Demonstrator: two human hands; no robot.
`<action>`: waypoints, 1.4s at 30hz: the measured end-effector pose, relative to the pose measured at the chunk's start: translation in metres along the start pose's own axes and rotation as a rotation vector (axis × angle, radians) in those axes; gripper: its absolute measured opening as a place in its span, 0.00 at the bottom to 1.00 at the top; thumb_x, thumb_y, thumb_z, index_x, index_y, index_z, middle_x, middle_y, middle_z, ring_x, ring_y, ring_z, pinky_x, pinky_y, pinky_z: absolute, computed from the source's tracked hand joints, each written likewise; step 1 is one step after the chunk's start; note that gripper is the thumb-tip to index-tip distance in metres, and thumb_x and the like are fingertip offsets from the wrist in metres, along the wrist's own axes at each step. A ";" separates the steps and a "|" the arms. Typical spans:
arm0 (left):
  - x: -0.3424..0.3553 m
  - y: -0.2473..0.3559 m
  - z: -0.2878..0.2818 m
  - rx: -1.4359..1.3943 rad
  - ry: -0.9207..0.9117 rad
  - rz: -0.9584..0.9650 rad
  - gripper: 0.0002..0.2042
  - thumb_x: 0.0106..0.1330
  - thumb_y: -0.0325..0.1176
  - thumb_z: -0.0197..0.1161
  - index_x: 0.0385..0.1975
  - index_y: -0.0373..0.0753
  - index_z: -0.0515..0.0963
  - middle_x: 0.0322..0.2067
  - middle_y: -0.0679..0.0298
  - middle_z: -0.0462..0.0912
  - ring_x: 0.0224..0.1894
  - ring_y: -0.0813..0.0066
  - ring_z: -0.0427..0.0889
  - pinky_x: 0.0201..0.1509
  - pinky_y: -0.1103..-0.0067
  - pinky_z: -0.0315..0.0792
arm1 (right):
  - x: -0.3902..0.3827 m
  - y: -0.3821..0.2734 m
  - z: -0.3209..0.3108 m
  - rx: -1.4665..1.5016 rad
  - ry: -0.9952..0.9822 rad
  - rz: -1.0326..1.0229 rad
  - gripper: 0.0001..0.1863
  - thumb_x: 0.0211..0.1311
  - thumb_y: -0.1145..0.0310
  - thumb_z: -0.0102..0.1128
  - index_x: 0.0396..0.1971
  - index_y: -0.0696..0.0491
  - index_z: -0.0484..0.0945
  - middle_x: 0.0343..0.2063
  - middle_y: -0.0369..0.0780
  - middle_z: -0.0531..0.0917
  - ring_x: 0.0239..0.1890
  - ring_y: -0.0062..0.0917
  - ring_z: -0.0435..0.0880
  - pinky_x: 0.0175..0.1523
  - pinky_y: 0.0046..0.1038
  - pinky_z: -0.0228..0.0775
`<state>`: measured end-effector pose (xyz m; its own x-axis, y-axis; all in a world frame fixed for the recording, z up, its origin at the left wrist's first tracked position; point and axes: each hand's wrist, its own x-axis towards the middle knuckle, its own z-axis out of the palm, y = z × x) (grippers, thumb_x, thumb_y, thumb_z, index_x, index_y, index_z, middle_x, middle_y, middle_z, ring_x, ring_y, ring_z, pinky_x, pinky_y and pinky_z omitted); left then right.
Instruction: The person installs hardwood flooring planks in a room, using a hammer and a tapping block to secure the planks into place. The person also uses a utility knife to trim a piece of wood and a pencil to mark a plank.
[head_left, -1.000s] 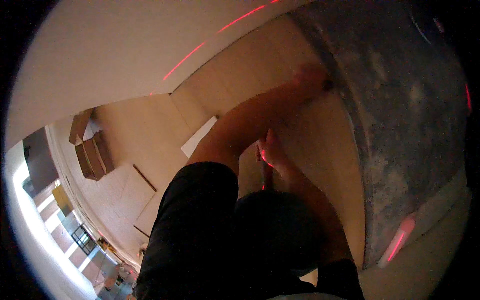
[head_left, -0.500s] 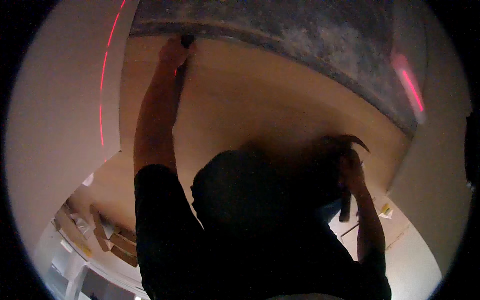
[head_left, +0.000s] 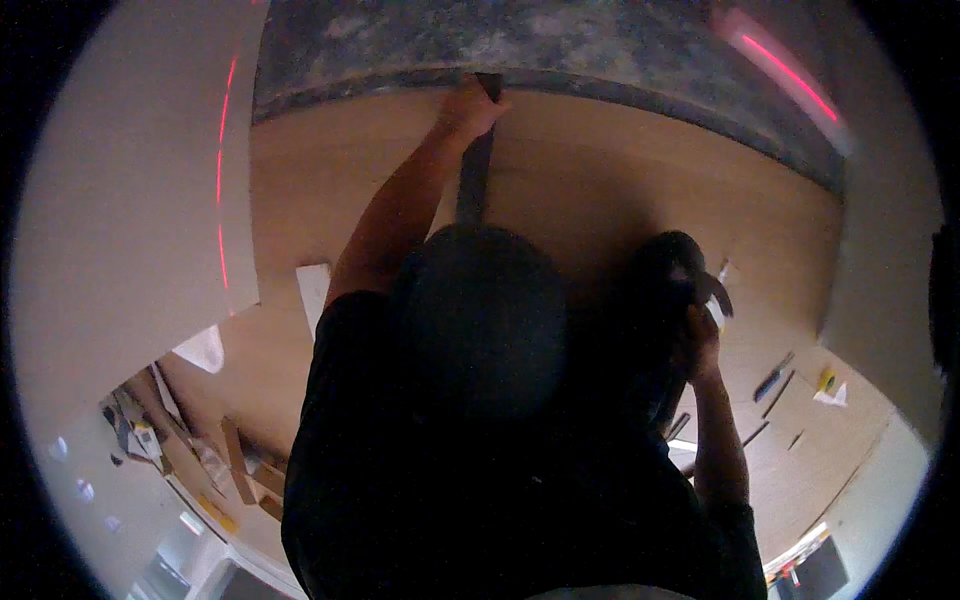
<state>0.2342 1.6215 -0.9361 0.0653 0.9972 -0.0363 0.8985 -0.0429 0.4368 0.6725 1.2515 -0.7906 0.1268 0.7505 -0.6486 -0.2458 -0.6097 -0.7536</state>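
Observation:
My left hand (head_left: 470, 108) is reached out to the far edge of the wood-look floor (head_left: 590, 160), its fingers wrapped round a long, flat dark bar (head_left: 474, 185). The bar's far end meets the border between the planks and the rough grey floor (head_left: 520, 35). Lower right, my right hand (head_left: 704, 345) is closed round a hammer (head_left: 719, 295); its curved claw shows, while the handle is mostly lost in shadow. The dark shapes of my knees lie between the two arms.
A pale wall (head_left: 150, 200) with a red laser line stands at left, another wall (head_left: 885, 270) at right. Cardboard pieces (head_left: 240, 460) lie lower left. A dark-handled tool (head_left: 770, 380), thin strips and a yellow item (head_left: 826, 379) lie lower right. A white piece (head_left: 313, 285) is beside my left arm.
My left hand and the bar have shifted right along the floor's edge. The hammer has turned in my right hand, so its handle shows less. The view has shifted too.

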 end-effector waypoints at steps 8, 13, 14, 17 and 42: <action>0.024 0.111 -0.005 -0.456 -0.310 -0.022 0.33 0.63 0.54 0.67 0.57 0.30 0.73 0.51 0.43 0.81 0.56 0.44 0.80 0.61 0.62 0.72 | -0.007 -0.011 0.010 -0.322 0.030 -0.113 0.12 0.74 0.57 0.53 0.36 0.50 0.75 0.25 0.33 0.74 0.31 0.20 0.75 0.33 0.30 0.68; 0.022 0.141 0.040 -0.518 -0.139 -0.130 0.27 0.66 0.51 0.67 0.51 0.30 0.77 0.51 0.43 0.82 0.56 0.46 0.80 0.59 0.61 0.73 | -0.031 -0.005 0.028 -0.517 0.145 -0.348 0.16 0.74 0.54 0.52 0.36 0.53 0.74 0.30 0.39 0.76 0.35 0.24 0.76 0.36 0.34 0.69; 0.020 0.137 0.052 -0.507 -0.139 -0.078 0.27 0.66 0.51 0.66 0.51 0.30 0.77 0.52 0.43 0.81 0.56 0.47 0.80 0.59 0.60 0.73 | -0.037 -0.006 0.032 -0.533 0.202 -0.322 0.17 0.74 0.54 0.52 0.37 0.54 0.74 0.32 0.40 0.77 0.35 0.26 0.77 0.37 0.35 0.70; 0.023 0.122 0.078 -0.296 -0.355 -0.052 0.27 0.67 0.51 0.65 0.50 0.29 0.77 0.52 0.41 0.81 0.56 0.47 0.80 0.59 0.60 0.73 | -0.043 -0.021 0.040 -0.795 0.238 -0.245 0.19 0.73 0.55 0.55 0.47 0.57 0.74 0.43 0.44 0.79 0.44 0.31 0.78 0.46 0.36 0.71; 0.028 0.109 0.068 -0.286 0.060 0.374 0.29 0.66 0.49 0.68 0.62 0.42 0.72 0.59 0.47 0.72 0.63 0.43 0.69 0.65 0.50 0.67 | 0.161 -0.033 0.088 -1.308 -0.375 0.278 0.27 0.63 0.59 0.59 0.58 0.55 0.69 0.37 0.57 0.85 0.43 0.54 0.85 0.51 0.52 0.77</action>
<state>0.3637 1.6401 -0.9505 0.3294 0.9185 0.2190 0.6620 -0.3900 0.6400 0.6161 1.4151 -0.8608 -0.0915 0.4625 -0.8819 0.8749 -0.3856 -0.2930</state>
